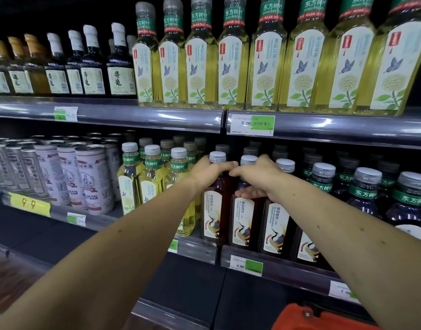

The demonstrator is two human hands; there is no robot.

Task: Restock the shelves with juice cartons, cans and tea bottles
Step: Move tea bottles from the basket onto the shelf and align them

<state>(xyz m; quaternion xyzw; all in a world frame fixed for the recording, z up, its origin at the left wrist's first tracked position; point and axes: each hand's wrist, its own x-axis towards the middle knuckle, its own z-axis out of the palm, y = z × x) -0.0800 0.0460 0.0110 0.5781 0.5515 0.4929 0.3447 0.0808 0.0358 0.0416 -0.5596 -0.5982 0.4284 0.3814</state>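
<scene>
Nearest us, the rim of a red plastic basket (323, 317) shows at the bottom edge, below our two bare forearms reaching to the lower shelf (276, 263). Our left hand (210, 172) curls its grip round the neck of a dark brown tea bottle with a grey cap and a crane label (215, 210), standing at the front of the shelf. Our right hand (259, 179) wraps its grip over the shoulder of the next dark tea bottle (244, 222), thumb lying across the front. Pale yellow tea bottles with green neck bands (152, 182) stand just left of these, then white printed cans (85, 179). Taller yellow bottles (264, 63) line the upper shelf (133, 115).
</scene>
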